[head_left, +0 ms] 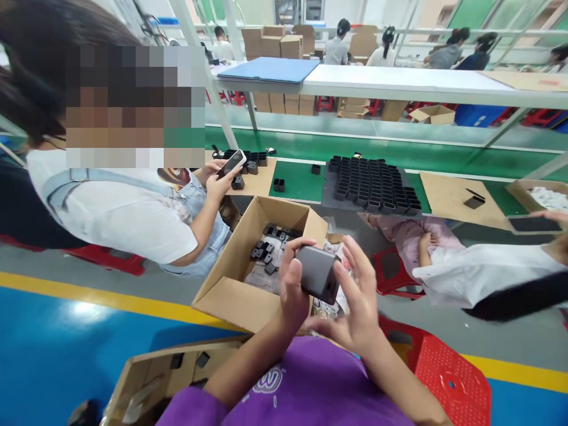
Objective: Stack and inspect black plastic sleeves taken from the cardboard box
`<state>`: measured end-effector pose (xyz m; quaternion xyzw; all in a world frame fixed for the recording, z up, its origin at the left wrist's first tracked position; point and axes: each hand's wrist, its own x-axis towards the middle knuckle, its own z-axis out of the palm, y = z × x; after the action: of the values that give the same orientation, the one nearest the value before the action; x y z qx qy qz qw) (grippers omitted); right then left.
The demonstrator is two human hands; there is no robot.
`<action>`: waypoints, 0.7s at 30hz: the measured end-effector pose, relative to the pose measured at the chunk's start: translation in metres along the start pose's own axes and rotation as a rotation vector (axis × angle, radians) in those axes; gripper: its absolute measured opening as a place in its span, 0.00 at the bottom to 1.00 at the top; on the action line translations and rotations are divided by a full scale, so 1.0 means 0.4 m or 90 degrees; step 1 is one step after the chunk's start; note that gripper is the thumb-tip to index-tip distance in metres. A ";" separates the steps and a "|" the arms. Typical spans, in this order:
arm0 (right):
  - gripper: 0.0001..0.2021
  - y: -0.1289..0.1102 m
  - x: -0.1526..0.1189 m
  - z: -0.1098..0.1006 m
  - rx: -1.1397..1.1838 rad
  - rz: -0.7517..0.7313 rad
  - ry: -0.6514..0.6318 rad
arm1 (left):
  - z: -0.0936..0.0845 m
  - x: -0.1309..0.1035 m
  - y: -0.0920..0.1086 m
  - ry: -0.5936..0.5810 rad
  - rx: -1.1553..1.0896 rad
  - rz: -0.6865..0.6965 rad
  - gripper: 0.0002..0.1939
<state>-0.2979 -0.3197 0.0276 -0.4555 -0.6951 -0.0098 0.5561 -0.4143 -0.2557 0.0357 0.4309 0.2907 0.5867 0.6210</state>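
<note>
My left hand (295, 290) is closed around a small black plastic housing (317, 272), with the thumb on its near left side and fingers behind. The housing is box-shaped, tilted, with a small slot in its lower right end. My right hand (357, 299) is beside that end, fingers spread and thumb apart; a fingertip appears to touch the housing's right edge. Below and behind the hands stands an open cardboard box (222, 290) holding several black housings (264, 251) on clear plastic bags.
Rows of black housings (375, 183) stand on the green workbench (295, 183). At left a seated person (119, 207) holds a phone (231, 164); another sits at right. A red stool (452, 378) is at lower right, and another carton (133, 384) at lower left.
</note>
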 end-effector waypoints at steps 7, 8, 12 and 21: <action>0.20 0.057 0.030 0.133 0.111 0.069 0.198 | -0.041 -0.005 0.016 -0.081 0.311 0.145 0.37; 0.20 0.056 0.030 0.139 0.166 0.112 0.231 | -0.046 -0.009 0.018 -0.103 0.333 0.162 0.40; 0.21 0.024 0.051 0.148 0.460 0.304 0.336 | -0.050 -0.026 0.006 -0.122 0.340 0.307 0.51; 0.30 -0.035 0.055 0.159 0.741 0.525 0.311 | -0.018 -0.045 0.016 -0.039 0.288 0.447 0.44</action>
<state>-0.3548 -0.2809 0.0276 -0.2961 -0.2182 0.4676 0.8038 -0.4262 -0.2723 0.0354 0.6467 0.2291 0.6711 0.2811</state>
